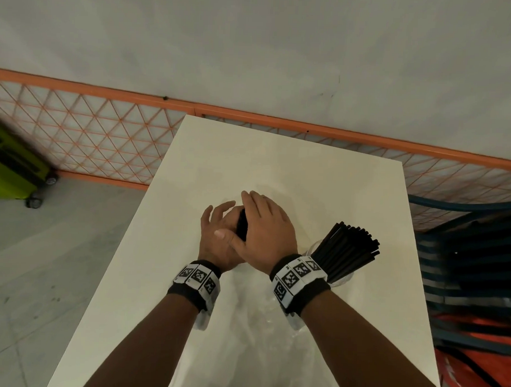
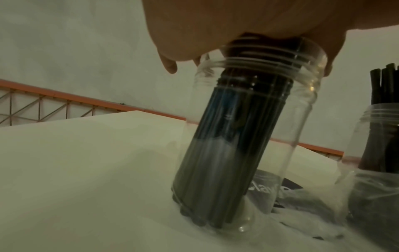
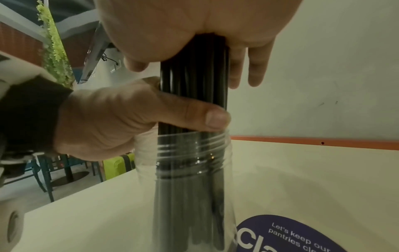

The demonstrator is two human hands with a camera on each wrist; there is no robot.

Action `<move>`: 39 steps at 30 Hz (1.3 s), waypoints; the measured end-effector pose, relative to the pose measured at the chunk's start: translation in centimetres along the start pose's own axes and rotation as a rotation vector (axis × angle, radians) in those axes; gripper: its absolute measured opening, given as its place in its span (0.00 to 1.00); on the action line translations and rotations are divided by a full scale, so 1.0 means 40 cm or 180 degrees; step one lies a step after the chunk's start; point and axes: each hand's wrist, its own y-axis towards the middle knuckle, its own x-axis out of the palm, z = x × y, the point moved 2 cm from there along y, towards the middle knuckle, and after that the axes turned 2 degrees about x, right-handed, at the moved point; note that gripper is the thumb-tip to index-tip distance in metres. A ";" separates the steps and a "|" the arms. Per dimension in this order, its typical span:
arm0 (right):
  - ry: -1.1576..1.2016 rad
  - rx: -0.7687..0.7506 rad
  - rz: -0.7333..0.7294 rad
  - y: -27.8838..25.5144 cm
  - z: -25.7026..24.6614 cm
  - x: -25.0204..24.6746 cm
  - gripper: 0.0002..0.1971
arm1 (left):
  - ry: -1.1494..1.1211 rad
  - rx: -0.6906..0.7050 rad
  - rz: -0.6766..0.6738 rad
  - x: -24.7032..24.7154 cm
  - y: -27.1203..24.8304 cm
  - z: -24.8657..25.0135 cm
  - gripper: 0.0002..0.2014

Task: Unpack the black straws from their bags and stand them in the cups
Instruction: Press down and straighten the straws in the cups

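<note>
Nearest you, crumpled clear bags [image 1: 261,332] lie on the worktop [image 1: 164,277]. Your left hand [image 3: 121,117] grips a bundle of black straws [image 3: 194,85] standing in a clear cup [image 2: 287,153]; your right hand [image 1: 264,231] lies flat on top, fingers straight. A filled cup [image 1: 344,279] stands right.

white table [image 1: 336,178], orange mesh fence [image 1: 106,124], green suitcase [image 1: 12,167], stacked chairs [image 1: 472,258]
</note>
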 end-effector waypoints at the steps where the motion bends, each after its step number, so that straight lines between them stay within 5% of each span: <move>1: -0.0020 0.0025 -0.0007 -0.001 -0.001 0.002 0.46 | 0.0015 0.0019 -0.0007 0.000 0.001 -0.002 0.34; 10: 0.0150 0.0371 -0.0253 -0.003 0.008 -0.004 0.48 | -0.0176 -0.0031 -0.0294 0.018 0.017 -0.028 0.39; 19: 0.0405 0.0290 -0.0070 -0.008 0.010 -0.026 0.48 | -0.0674 -0.0123 -0.0066 -0.002 0.008 -0.031 0.42; 24: 0.0624 0.0392 0.0058 -0.026 0.024 -0.091 0.43 | -0.0816 -0.0109 -0.0205 -0.022 0.000 -0.024 0.63; 28: 0.0892 0.0375 0.0555 -0.083 0.081 -0.230 0.32 | -0.1345 -0.0042 0.0511 -0.086 -0.028 0.009 0.70; 30: 0.1082 0.0444 0.0849 -0.124 0.146 -0.306 0.26 | -0.1592 0.0084 0.1150 -0.127 -0.074 0.064 0.63; 32: 0.1251 0.0674 0.1029 -0.158 0.234 -0.351 0.23 | -0.1844 0.0384 0.1339 -0.142 -0.128 0.149 0.50; 36: 0.1249 0.1102 0.0778 -0.190 0.382 -0.335 0.25 | -0.1909 0.1147 0.0769 -0.044 -0.194 0.321 0.39; 39: 0.1263 0.1141 0.0392 -0.198 0.431 -0.287 0.27 | -0.1877 0.0555 0.0108 0.054 -0.162 0.390 0.52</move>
